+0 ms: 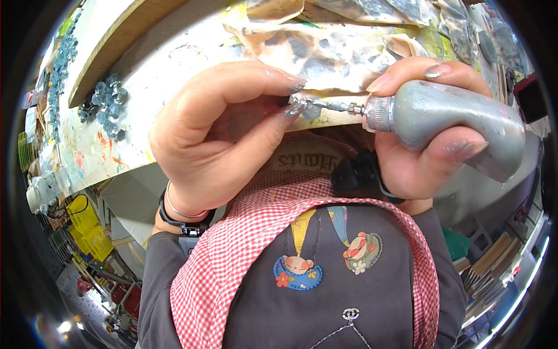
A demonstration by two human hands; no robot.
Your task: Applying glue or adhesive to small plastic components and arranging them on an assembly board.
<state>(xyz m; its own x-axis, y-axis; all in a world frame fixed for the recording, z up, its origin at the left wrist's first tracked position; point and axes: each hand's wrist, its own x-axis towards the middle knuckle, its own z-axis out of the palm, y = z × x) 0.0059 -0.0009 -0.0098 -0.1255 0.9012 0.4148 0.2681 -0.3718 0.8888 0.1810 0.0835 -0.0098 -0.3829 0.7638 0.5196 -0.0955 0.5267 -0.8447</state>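
My left hand (215,128) is closed in a pinch, thumb and forefinger tips smeared with silver paint. Between or just beside those tips shows a small blue-grey piece (312,110), partly covered by the fingers. A grey squeeze bottle (465,119) lies tilted in my right hand (412,166), fingers over the top and thumb along its near side. Its ribbed collar and thin, paint-coated metal nozzle (334,106) point left. The nozzle's tip reaches the small piece at my left fingertips; whether they touch I cannot tell.
Clusters of blue-grey pieces (109,106) lie on the paint-spotted white table (142,75), beside a wooden strip (113,49). More pieces line the far left edge (63,58). Paint-stained cloths (314,52) cover the back. Yellow bins (92,232) stand below at left.
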